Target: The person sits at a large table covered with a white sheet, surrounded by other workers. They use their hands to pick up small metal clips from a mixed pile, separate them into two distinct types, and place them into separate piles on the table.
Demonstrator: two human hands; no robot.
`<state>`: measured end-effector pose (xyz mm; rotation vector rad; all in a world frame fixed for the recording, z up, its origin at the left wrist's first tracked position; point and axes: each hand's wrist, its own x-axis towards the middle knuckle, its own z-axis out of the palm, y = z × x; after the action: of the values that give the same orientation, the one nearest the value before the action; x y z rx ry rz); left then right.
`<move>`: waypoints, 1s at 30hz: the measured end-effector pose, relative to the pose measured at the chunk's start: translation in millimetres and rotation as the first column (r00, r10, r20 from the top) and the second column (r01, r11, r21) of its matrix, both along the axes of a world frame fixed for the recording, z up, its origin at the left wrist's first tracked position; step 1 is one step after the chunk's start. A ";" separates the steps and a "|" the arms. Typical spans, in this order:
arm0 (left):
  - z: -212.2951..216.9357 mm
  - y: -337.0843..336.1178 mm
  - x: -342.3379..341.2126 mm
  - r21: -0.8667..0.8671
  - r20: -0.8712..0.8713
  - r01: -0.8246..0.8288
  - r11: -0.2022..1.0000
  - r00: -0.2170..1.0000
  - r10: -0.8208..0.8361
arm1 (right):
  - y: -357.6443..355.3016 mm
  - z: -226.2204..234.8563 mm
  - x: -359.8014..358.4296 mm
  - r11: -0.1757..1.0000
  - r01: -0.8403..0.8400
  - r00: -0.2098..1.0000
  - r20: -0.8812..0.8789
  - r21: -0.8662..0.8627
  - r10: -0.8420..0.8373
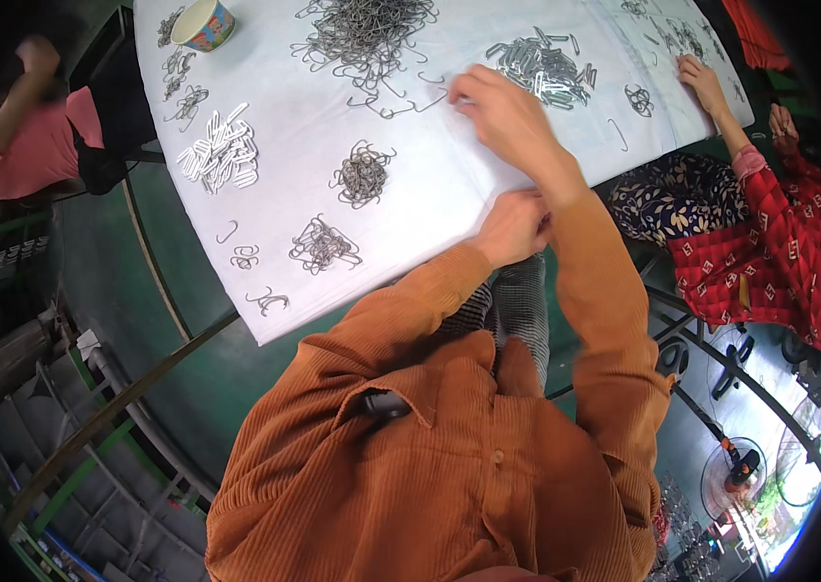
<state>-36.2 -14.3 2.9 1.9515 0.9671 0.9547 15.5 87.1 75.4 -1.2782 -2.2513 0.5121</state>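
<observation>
My right hand (508,112) reaches over the white-covered table, fingers curled down beside loose wire hooks (396,105) at the near side of a large grey hook heap (367,29). Whether a hook is between its fingertips I cannot make out. Close to the table's front edge, under my right forearm, my left hand (512,228) is closed; the forearm partly covers its fingers, and what they hold is hidden. To the right of my right hand lies a pile of short grey metal strips (541,73). A smaller heap of bent hooks (362,175) sits left of both hands.
Another hook heap (324,244) and a pile of white strips (219,152) lie on the left. A patterned paper cup (204,24) stands at the back left. A co-worker's hand (702,85) works at the right; another person in pink (32,145) sits left.
</observation>
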 end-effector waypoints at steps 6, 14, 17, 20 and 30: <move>-21.7 -3.1 9.2 -0.100 0.081 -0.028 0.995 0.996 0.036 | 33.1 -27.2 -22.7 0.992 0.008 0.928 0.371 -0.122 0.038; 12.6 2.3 0.0 -0.177 0.145 0.040 0.983 0.989 -0.014 | 5.1 -24.4 56.7 0.948 0.260 0.954 -0.100 -0.186 -0.282; 15.6 2.1 4.6 -0.178 0.134 0.068 0.982 0.990 -0.044 | -4.6 -48.1 160.6 0.847 0.508 0.832 -0.168 -0.156 -0.529; 15.5 0.8 6.2 -0.246 0.153 0.070 0.967 0.988 -0.032 | -14.9 -53.8 206.4 0.718 0.682 0.728 0.033 -0.140 -0.685; 6.3 1.1 1.9 -0.156 0.100 0.033 0.987 0.995 -0.018 | 24.8 -26.8 21.9 0.954 0.263 0.953 -0.112 -0.147 -0.280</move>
<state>-34.3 -13.1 9.1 1.7653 0.9307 0.9220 37.4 111.9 48.6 -1.5434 -1.9203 0.6278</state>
